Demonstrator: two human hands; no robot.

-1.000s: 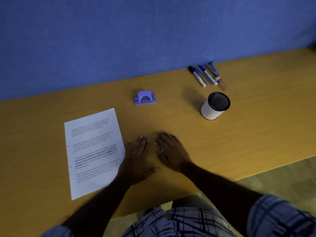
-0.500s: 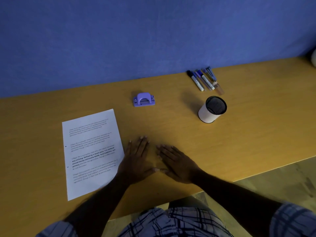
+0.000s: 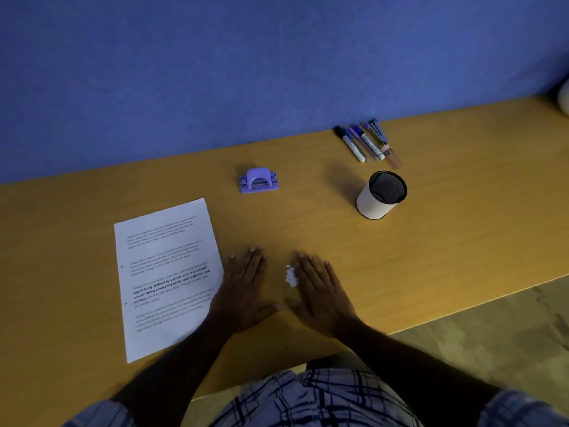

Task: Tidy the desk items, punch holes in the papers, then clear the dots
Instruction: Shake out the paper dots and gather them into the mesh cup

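A blue wall point(image 3: 215, 72) rises behind the far edge of the wooden desk point(image 3: 446, 241). The printed papers point(image 3: 166, 275) lie toward the near edge on the left side, two punched holes along their left margin. Both hands rest flat, palms down, fingers spread wide and holding nothing: the left hand point(image 3: 243, 291) just touches the papers' right edge, the right hand point(image 3: 320, 294) lies beside it, thumbs nearly meeting. The white pen cup point(image 3: 380, 195) stands upright further back on the right; markers point(image 3: 365, 143) lie by the far edge. The purple hole punch point(image 3: 258, 180) sits mid-desk. The white dots point(image 3: 291, 277) are heaped against the right hand's index finger, between the hands.
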